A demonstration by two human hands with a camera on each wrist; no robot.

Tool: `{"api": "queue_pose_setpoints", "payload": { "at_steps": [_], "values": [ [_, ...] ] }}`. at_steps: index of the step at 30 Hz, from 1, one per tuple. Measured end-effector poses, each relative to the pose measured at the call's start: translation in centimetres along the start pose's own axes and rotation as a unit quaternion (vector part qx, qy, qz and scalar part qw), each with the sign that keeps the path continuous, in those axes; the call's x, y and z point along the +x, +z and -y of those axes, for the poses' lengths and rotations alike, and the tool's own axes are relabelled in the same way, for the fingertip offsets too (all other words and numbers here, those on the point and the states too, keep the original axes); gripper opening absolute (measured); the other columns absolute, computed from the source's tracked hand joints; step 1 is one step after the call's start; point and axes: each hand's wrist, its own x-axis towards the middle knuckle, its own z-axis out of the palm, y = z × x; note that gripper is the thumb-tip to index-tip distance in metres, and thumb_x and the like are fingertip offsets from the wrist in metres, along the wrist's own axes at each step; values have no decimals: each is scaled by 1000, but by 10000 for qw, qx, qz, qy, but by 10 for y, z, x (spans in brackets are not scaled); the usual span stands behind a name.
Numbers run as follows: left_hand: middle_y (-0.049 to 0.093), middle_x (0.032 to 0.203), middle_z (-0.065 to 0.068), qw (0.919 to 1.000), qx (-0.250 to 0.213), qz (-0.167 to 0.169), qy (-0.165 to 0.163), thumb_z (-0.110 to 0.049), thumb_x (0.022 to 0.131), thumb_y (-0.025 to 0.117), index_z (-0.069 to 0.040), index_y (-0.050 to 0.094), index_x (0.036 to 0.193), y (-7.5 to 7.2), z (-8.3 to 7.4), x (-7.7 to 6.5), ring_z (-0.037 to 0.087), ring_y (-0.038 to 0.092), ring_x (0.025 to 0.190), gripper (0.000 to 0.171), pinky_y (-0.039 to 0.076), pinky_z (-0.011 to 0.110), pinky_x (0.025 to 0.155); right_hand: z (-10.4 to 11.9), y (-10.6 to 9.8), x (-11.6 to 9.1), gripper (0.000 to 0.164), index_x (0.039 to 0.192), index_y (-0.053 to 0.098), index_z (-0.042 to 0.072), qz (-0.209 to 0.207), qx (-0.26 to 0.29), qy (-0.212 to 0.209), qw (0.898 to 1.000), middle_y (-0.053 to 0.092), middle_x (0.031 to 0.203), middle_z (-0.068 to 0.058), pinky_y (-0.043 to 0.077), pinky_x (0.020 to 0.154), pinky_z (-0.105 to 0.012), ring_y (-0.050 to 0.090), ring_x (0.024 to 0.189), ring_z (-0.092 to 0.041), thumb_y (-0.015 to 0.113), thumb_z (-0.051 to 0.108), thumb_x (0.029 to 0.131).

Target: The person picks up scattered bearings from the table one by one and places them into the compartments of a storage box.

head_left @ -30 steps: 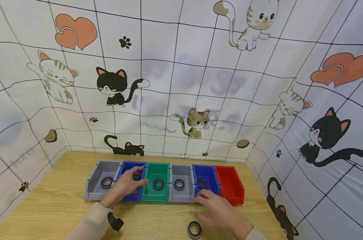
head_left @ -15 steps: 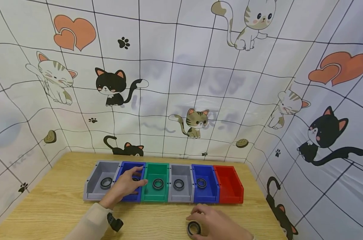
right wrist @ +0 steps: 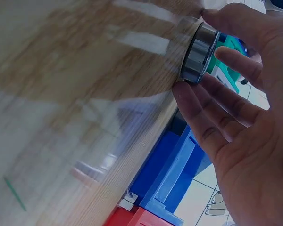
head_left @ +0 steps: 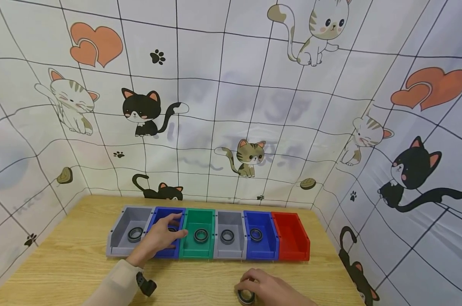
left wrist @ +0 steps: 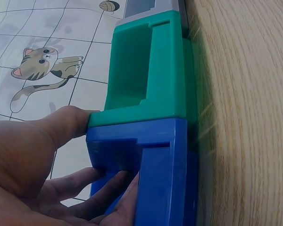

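Note:
A metal ring bearing (head_left: 247,302) stands on the table's front part, its dark-edged face visible in the head view. My right hand (head_left: 271,290) grips it, the fingertips over its top and left side. In the right wrist view, the bearing's shiny outer rim (right wrist: 198,54) lies between thumb and fingers, close against the tabletop. My left hand (head_left: 159,236) rests over the left blue bin (head_left: 173,253), thumb at the wall shared with the green bin (head_left: 198,253) and fingers spread inside. A bearing in that blue bin is mostly hidden behind the hand.
The bins form one row at the back of the wooden table (head_left: 200,280). Single bearings lie in the left grey bin (head_left: 124,250), green bin, middle grey bin (head_left: 229,253) and right blue bin (head_left: 262,253). A red bin (head_left: 294,238) ends the row. Cat-print cloth (head_left: 200,102) hangs behind.
My right hand has come down from the right blue bin's front edge toward the table front and taken hold of the bearing there. The left hand stays in place.

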Motion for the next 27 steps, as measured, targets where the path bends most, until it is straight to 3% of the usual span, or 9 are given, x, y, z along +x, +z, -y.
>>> {"api": "queue_pose_setpoints", "payload": {
  "at_steps": [14, 27],
  "values": [
    [66, 155, 29, 10000, 24, -33, -3, -19, 108, 85, -3, 48, 176, 0, -1, -1, 36, 82, 119, 79, 75, 52, 91, 2, 0, 5, 40, 147, 78, 36, -6, -113, -373, 9992, 74, 140, 11, 66, 99, -17, 67, 125, -1, 86, 38, 107],
    [66, 156, 29, 10000, -21, -20, -61, -21, 108, 86, -5, 48, 177, -1, -1, -1, 35, 82, 118, 80, 75, 51, 92, 5, -3, 7, 39, 144, 79, 35, 94, 16, -199, 9998, 74, 135, 13, 65, 97, -15, 65, 120, 3, 88, 38, 106]
  ]
}}
